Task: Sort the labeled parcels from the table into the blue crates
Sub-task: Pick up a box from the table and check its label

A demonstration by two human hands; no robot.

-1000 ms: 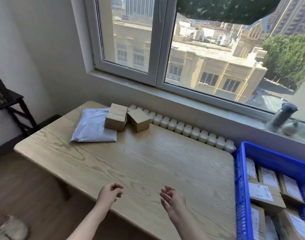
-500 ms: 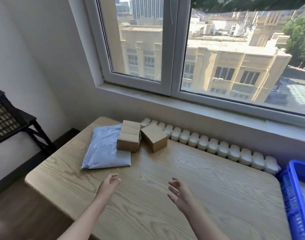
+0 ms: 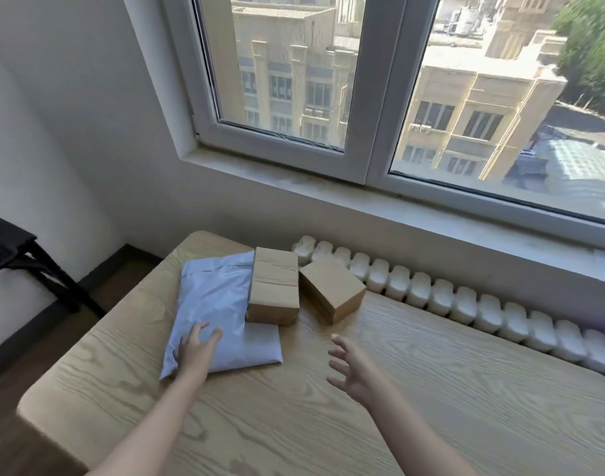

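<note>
The table [image 3: 431,389] is of light wood with a strong grain, and it stands against a white wall [image 3: 71,115] under a wide window [image 3: 380,97] with 2 panes. Through the glass, beige buildings [image 3: 472,97] show in the sun. Below the sill [image 3: 328,187] a white radiator [image 3: 465,304] runs along the far edge of the table. At the left a black rack [image 3: 19,255] stands on the dark wooden floor [image 3: 5,407].

3 parcels lie together at the far left corner of the table. The pale grey mailer bag [image 3: 222,304] lies flat. The taller cardboard box [image 3: 273,286] stands partly on the right edge of the bag, and the second cardboard box [image 3: 332,290] lies just beside it on the right, turned at an angle and near the radiator. No label is visible on any of them from this side.

The left hand [image 3: 198,348] lies on the near left part of the mailer bag, its fingers spread and nearly straight – it grips nothing. I cannot tell if it presses down. The right hand [image 3: 352,369] is over the bare wood near the second box, wide open with the fingers apart – it holds nothing.
</note>
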